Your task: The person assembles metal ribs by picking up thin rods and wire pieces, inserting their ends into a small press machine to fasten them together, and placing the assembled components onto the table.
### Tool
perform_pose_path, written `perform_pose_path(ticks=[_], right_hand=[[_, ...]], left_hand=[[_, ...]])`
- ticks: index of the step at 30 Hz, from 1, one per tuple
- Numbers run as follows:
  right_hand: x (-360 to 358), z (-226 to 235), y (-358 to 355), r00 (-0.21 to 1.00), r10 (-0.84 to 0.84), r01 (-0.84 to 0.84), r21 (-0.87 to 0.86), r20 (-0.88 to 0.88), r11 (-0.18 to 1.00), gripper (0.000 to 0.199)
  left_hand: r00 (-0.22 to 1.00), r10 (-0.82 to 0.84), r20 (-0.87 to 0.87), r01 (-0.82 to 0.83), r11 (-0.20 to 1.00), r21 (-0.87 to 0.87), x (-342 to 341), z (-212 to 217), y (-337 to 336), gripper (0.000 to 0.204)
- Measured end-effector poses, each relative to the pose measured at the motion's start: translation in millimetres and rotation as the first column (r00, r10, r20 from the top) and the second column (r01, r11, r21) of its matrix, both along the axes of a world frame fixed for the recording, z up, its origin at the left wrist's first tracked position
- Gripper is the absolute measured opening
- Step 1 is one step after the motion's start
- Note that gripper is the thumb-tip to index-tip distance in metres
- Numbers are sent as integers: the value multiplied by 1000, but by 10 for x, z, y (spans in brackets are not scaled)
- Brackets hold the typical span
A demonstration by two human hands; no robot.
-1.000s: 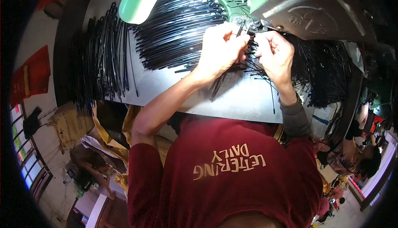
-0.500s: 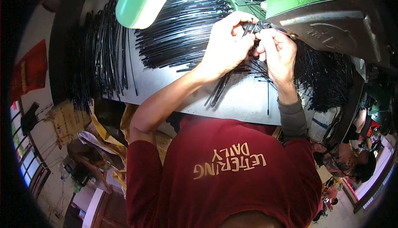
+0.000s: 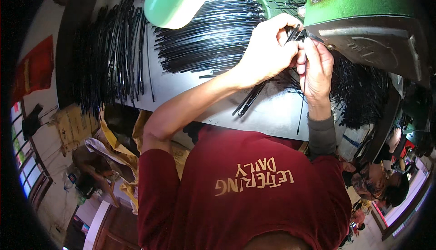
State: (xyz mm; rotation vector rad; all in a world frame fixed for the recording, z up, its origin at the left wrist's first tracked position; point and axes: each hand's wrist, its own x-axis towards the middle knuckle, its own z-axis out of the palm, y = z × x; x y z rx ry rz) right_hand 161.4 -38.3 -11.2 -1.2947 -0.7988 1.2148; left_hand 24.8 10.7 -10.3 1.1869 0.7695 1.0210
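Under the green machine [image 3: 359, 0], my two hands are close together at its dark lower cover [image 3: 381, 45]. My left hand [image 3: 268, 45] is closed around a bundle of thin black rods [image 3: 250, 100], whose ends stick out below the palm. Short black tips also show above its thumb and forefinger. With thumb and fingers pinched, my right hand [image 3: 318, 68] meets the left at a small black piece beside the cover. The fingers partly hide that piece, so its kind cannot be made out. A single rod [image 3: 300, 113] lies on the metal table [image 3: 272, 118] below my right hand.
A wide stack of black rods [image 3: 209, 36] covers the table's middle, with another pile [image 3: 113, 54] at left. A tangled heap [image 3: 361, 91] lies right of my hands. The rounded green machine part [image 3: 170, 4] overhangs the stack. Another person [image 3: 381, 182] is at far right.
The view has shifted, so table and machine appear further right and slightly lower. Both hands keep their grip, and my right fingertips have shifted slightly against the small black piece.
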Motion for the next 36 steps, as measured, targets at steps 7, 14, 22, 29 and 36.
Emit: perform_pose_path(ticks=[7,14,22,29,36], right_hand=[[13,28,37,999,29,-29,-16,24,999,23],[20,17,48,998,58,-58,0,6,998,24],[63,20,67,994,105,-105,-12,29,994,24],[60,34,59,996,93,-92,-38,19,995,26],[82,24,75,991,130,-130,-16,14,991,26]], left_hand=[[987,-159,35,161,984,-74,-77,48,64,23],[984,-177,24,179,978,-106,-74,37,73,27],[977,-204,66,209,974,-85,-103,56,82,32],[971,-224,87,231,969,-85,-125,64,74,35],[969,-223,109,236,964,-121,-130,78,79,35]])
